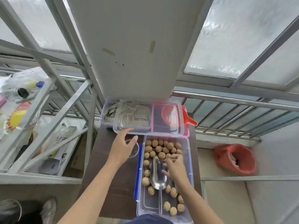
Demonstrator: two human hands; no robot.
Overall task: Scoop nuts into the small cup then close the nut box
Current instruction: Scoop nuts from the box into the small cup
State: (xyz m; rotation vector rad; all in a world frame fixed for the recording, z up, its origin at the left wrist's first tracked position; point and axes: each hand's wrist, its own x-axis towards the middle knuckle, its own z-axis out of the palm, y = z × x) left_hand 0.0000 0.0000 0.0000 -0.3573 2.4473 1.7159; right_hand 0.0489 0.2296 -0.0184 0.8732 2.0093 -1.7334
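Narrow dark table: the only bare strip lies behind the left hand, running back along its forearm. The small clear cup sits under that hand's fingertips, just beside the nut box wall with its blue latch.

Directly ahead of the left fingertips a clear lid rests on two boxes at the table's far end, closing off forward travel; a white pillar rises behind them.

Inside the nut box, walnuts crowd the space ahead of the right hand. A metal scoop lies against its palm side. The open floor patch behind the scoop is split by a divider.
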